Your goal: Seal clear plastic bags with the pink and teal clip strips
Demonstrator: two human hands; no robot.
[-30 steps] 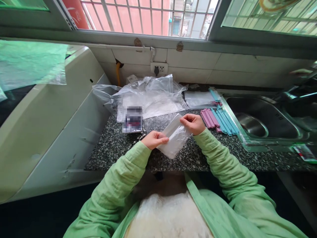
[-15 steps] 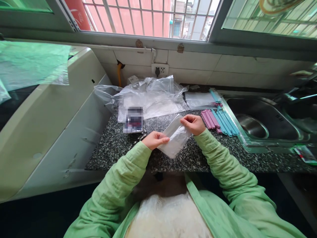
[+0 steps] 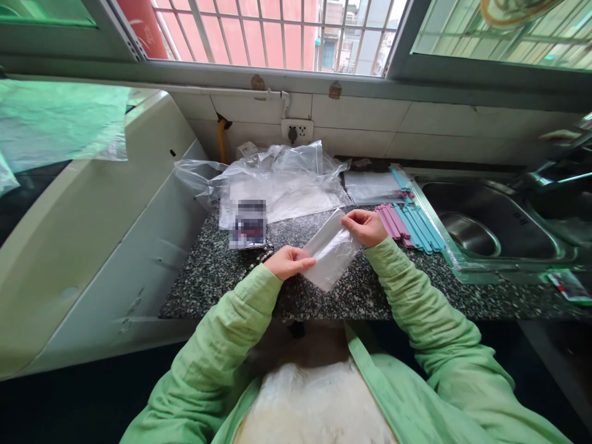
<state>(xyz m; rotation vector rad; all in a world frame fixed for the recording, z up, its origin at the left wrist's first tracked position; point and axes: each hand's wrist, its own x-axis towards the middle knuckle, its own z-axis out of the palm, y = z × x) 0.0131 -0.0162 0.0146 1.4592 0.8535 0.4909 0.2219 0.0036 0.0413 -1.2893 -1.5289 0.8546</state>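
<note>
Between my two hands is a folded clear plastic bag (image 3: pixel 332 256), held tilted above the front of the speckled counter. My left hand (image 3: pixel 290 261) pinches its left edge, thumb on top. My right hand (image 3: pixel 365 226) grips its upper right corner between thumb and fingers. Just right of my right hand lie pink strips (image 3: pixel 392 222) and blue strips (image 3: pixel 420 228), side by side in rows. Behind them rests a flat stack of clear plastic bags (image 3: pixel 372 186), with more strips on its right end.
A heap of loose clear plastic (image 3: pixel 287 185) covers the back of the counter (image 3: pixel 198 271). In front of it lies a phone (image 3: pixel 248 225), its screen blurred, with a beaded strap. A steel sink (image 3: pixel 513 209) holding a metal bowl (image 3: pixel 469 234) is at right; a white appliance side (image 3: pixel 115 259) stands left.
My right hand has shifted slightly right with the corner of the plastic bag, and the bag has risen a little. My left hand keeps its hold almost in place.
</note>
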